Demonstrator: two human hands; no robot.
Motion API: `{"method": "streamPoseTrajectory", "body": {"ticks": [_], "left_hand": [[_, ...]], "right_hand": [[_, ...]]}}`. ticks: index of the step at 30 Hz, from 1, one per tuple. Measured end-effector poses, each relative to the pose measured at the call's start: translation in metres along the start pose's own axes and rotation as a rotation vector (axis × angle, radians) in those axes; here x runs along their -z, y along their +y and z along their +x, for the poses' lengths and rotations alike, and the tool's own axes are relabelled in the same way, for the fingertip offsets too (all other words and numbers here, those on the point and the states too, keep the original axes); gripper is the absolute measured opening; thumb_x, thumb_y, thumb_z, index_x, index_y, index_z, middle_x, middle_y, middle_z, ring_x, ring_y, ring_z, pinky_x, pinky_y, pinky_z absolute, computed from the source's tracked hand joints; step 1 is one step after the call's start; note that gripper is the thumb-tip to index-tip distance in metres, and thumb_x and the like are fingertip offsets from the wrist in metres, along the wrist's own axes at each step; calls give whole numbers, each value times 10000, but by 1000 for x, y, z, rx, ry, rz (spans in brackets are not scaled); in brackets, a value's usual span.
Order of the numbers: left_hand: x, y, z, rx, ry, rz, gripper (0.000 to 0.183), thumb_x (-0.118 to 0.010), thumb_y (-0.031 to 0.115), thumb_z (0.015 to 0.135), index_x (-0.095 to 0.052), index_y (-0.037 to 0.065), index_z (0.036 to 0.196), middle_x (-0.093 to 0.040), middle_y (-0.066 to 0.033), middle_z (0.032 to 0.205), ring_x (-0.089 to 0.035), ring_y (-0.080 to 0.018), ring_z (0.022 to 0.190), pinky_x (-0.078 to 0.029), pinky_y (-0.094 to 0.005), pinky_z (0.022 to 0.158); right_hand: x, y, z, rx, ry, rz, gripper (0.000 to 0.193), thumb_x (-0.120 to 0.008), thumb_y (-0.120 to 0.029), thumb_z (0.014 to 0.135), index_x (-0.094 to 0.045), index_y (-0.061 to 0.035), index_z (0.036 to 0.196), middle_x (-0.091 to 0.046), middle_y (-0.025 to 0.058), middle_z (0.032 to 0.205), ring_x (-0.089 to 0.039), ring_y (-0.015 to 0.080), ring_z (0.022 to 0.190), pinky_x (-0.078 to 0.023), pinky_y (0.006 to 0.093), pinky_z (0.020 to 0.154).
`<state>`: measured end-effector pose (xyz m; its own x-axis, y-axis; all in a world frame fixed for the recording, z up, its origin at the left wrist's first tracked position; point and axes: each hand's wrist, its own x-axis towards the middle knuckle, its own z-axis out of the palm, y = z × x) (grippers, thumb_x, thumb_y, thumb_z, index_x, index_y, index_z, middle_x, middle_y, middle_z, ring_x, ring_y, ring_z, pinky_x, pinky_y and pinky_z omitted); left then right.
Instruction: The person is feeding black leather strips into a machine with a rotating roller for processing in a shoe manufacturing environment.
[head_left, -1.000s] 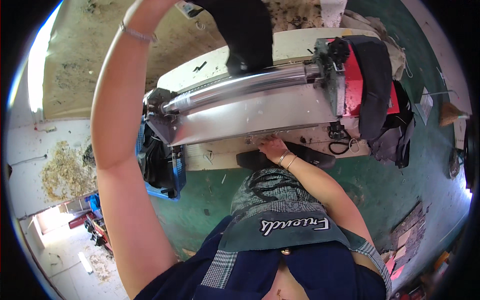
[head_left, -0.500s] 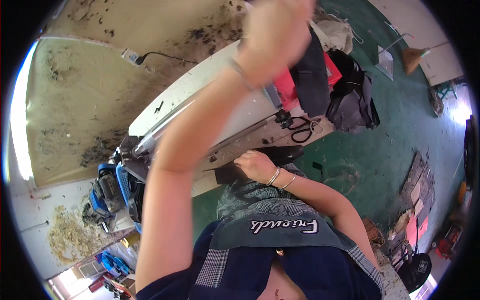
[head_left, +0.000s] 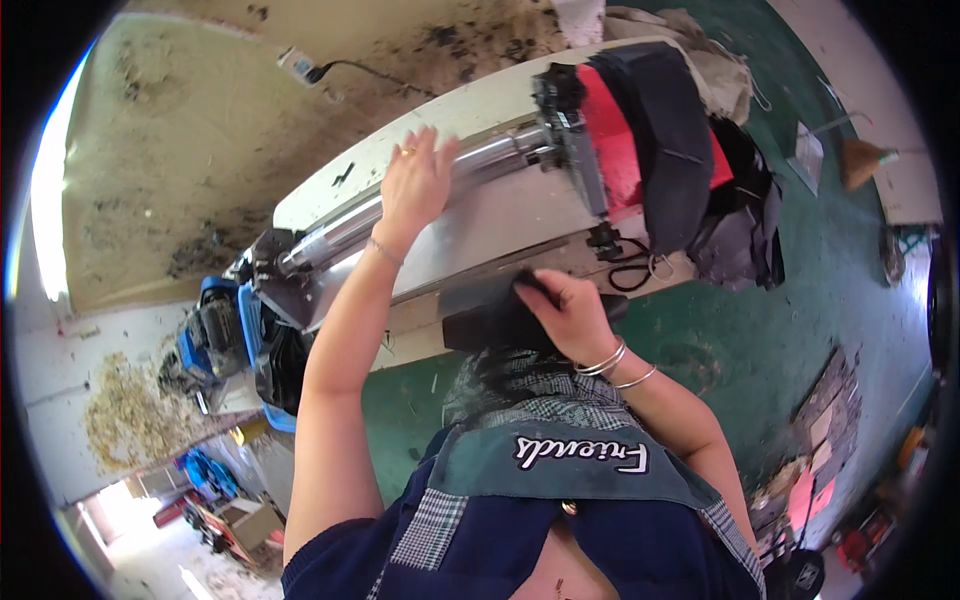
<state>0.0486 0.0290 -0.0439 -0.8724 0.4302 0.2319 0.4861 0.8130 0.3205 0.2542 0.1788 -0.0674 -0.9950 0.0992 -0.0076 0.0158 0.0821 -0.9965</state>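
Observation:
My left hand (head_left: 416,188) reaches over a long metal roller (head_left: 365,222) set across a machine on the white table. Its fingers are stretched out, slightly blurred, with nothing in them; whether the palm touches the roller I cannot tell. My right hand (head_left: 580,318) pinches a thin black sheet piece (head_left: 537,284) between thumb and fingers, above my lap at the table's near edge. More black sheet material (head_left: 485,325) lies under and left of that hand, across my lap. A black bracket with knobs (head_left: 575,125) bears the roller's right end.
Right of the roller, a stack of dark flat pieces (head_left: 668,150) lies over something red (head_left: 612,150). A black bag (head_left: 740,225) is beside it. A blue crate (head_left: 250,330) stands at the left. A power strip (head_left: 300,66) with a cord lies on the stained tan surface beyond.
My left hand has come back from the far right down to the roller's left half. My right hand has risen from my lap, now pinching a black piece. The view has shifted slightly.

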Motion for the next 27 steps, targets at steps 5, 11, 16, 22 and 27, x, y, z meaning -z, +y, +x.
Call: {"method": "streamPoseTrajectory", "body": {"ticks": [5, 11, 16, 22, 27], "left_hand": [[-3, -31, 7, -13, -363, 55, 534, -308, 451, 998, -502, 52, 1296, -592, -205, 1187, -555, -361, 1105, -444, -435, 934], [-34, -56, 37, 157, -504, -110, 648, -491, 496, 936, -405, 29, 1376, -521, -214, 1319, -524, -410, 1161, -406, -382, 1003], [35, -30, 17, 112, -421, -147, 504, -628, 327, 853, -519, 23, 1240, -591, -204, 1157, -570, -358, 1072, -448, -373, 924], [94, 21, -28, -277, -235, -22, 215, -561, -5, 764, -699, 34, 924, -673, -165, 760, -649, -355, 717, -533, -388, 711], [154, 20, 35, -211, 69, -257, 339, -568, -41, 777, -621, 59, 1096, -680, -180, 867, -678, -282, 740, -529, -358, 655]], "right_hand": [[-14, 16, 43, -340, -207, -233, 276, -696, -164, 823, -631, 80, 932, -593, 162, 665, -543, 191, 585, -457, 312, 591], [-46, 34, 98, -93, 20, -219, 200, -681, -93, 833, -609, 65, 932, -631, 46, 639, -555, 83, 589, -439, 257, 541], [-20, 46, 20, -278, -303, -132, 247, -686, -58, 824, -583, 65, 1011, -690, 105, 759, -659, 130, 689, -516, 274, 629], [-103, 163, 29, 248, -476, -885, 262, -680, -262, 791, -647, -69, 966, -611, 131, 1112, -534, 287, 1137, -425, 419, 949], [-114, 192, 40, 314, -814, -968, 235, -597, -217, 808, -668, -139, 1018, -616, 91, 1087, -560, 272, 1086, -423, 430, 945]]}}
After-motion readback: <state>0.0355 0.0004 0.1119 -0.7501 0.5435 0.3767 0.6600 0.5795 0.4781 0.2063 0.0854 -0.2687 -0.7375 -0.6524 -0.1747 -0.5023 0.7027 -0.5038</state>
